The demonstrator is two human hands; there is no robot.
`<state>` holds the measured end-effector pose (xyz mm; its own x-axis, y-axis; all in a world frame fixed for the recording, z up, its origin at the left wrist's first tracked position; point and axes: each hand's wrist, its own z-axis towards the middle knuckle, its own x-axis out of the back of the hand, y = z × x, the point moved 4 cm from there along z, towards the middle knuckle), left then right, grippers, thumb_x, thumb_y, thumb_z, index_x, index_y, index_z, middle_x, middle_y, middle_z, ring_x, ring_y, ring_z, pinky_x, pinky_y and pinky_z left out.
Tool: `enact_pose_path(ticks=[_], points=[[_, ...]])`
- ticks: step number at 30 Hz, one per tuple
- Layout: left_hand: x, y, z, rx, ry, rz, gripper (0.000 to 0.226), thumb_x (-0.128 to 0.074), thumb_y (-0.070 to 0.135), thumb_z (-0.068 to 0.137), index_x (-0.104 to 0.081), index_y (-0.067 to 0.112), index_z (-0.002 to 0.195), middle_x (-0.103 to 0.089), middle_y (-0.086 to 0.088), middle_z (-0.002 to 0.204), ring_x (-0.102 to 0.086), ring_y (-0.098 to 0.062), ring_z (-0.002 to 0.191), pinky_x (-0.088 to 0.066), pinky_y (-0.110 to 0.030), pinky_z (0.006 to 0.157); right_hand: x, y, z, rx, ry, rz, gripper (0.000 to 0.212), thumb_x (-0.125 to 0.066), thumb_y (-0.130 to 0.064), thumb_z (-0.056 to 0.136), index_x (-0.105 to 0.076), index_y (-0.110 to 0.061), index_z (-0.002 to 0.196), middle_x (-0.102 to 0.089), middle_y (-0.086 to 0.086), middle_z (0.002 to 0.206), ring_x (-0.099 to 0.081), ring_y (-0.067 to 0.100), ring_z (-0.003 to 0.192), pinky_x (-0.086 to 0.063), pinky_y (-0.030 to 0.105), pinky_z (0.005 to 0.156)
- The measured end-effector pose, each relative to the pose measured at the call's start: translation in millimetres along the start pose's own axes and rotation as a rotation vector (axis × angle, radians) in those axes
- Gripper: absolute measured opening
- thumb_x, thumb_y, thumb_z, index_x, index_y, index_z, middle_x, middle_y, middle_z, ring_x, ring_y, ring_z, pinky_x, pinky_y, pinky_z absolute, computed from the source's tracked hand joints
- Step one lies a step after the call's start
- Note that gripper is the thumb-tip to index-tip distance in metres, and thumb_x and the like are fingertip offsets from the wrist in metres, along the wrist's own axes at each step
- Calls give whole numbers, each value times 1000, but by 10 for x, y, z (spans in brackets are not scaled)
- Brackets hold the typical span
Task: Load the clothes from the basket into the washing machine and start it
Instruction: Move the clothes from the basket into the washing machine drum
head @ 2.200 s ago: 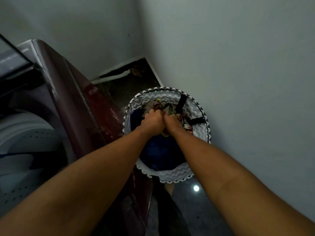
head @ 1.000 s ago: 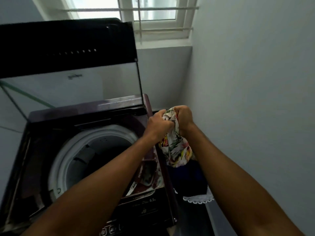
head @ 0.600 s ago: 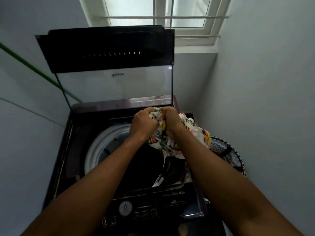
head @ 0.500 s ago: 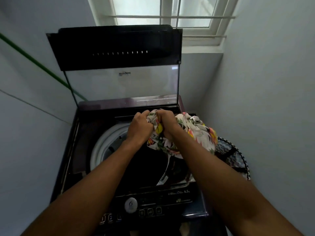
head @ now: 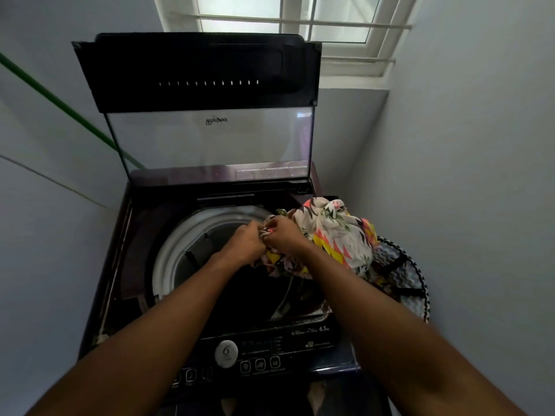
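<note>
We've carried the floral garment (head: pixel 330 235) from the basket (head: pixel 402 274) to over the washing machine (head: pixel 210 349) drum's right rim. Left hand (head: pixel 243 244) and right hand (head: pixel 285 235) both clutch it, fingers curled tight. Drop next; basket isn't empty.

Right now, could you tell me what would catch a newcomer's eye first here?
Both hands, left hand and right hand, grip a bright floral garment over the right rim of the open washing machine. Its glass lid stands upright behind, and the zigzag basket sits at the machine's right.
</note>
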<state>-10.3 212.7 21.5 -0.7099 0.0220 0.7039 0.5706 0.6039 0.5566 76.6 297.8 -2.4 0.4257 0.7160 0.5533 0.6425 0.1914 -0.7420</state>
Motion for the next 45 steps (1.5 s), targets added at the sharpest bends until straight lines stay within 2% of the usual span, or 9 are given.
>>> enact_pose_path(ticks=[6, 10, 13, 15, 18, 22, 26, 34, 45], points=[[-266, 357, 82, 62, -141, 97, 82, -68, 38, 82, -24, 16, 149, -32, -19, 144, -45, -38, 127, -45, -43, 104, 671, 46, -269, 127, 580, -571, 46, -69, -37, 79, -58, -21, 121, -49, 11, 126, -44, 34, 120, -41, 48, 98], [-438, 682, 145, -9, -96, 38, 99, -73, 41, 73, -12, 43, 150, -25, -18, 148, -37, -44, 134, -39, -52, 109, 895, 643, -292, -362, 367, -420, 98, -74, -56, 75, -15, -36, 151, -4, 20, 160, -15, 52, 141, -25, 70, 106], [-553, 907, 180, -143, -132, 86, 108, -77, 32, 74, -2, 54, 149, -17, -17, 157, -31, -40, 140, -38, -47, 111, 877, 1005, -272, -384, 246, -91, 113, -81, -50, 67, -11, -34, 153, -26, 25, 152, -41, 44, 131, -41, 46, 103], [-649, 998, 240, -215, -159, 180, 106, -75, 27, 77, -2, 53, 150, -9, -14, 161, -27, -39, 144, -38, -42, 111, 849, 1034, -265, -357, 211, 64, 106, -80, -41, 69, -18, -23, 153, -48, 22, 138, -53, 37, 120, -47, 35, 90], [-779, 1047, 311, -272, -192, 280, 96, -68, 23, 82, -9, 45, 154, -4, -17, 162, -27, -38, 144, -36, -38, 110, 856, 975, -212, -368, 178, 42, 86, -73, -33, 79, -24, -17, 148, -53, 22, 131, -55, 38, 115, -48, 41, 87], [-811, 976, 395, -277, -133, 278, 100, -71, 23, 82, -6, 53, 151, -14, -14, 160, -37, -35, 138, -36, -47, 113, 857, 922, -152, -378, 198, -20, 71, -70, -32, 84, -29, -17, 140, -45, 22, 131, -54, 39, 112, -43, 40, 85], [-766, 916, 360, -277, -57, 233, 103, -75, 27, 79, -3, 58, 146, -39, -9, 142, -53, -29, 119, -50, -41, 96, 869, 799, -168, -364, 302, -185, 59, -69, -35, 84, -36, -13, 128, -50, 21, 125, -57, 37, 107, -43, 37, 79], [-409, 662, 363, -175, 40, -12, 75, -73, 32, 77, -28, 29, 138, -55, -9, 128, -57, -30, 115, -51, -43, 93, 761, 138, -220, -49, 372, -373, 26, -60, -18, 80, -51, -7, 102, -64, 17, 102, -61, 39, 99, -44, 37, 70], [117, -210, 140, -81, 57, -110, 77, -80, 35, 73, -34, 29, 134, -63, -9, 123, -61, -30, 109, -49, -36, 82, 35, -410, 21, 0, 189, -356, 27, -64, -22, 80, -48, -10, 99, -62, 15, 101, -61, 37, 95, -42, 35, 68]])
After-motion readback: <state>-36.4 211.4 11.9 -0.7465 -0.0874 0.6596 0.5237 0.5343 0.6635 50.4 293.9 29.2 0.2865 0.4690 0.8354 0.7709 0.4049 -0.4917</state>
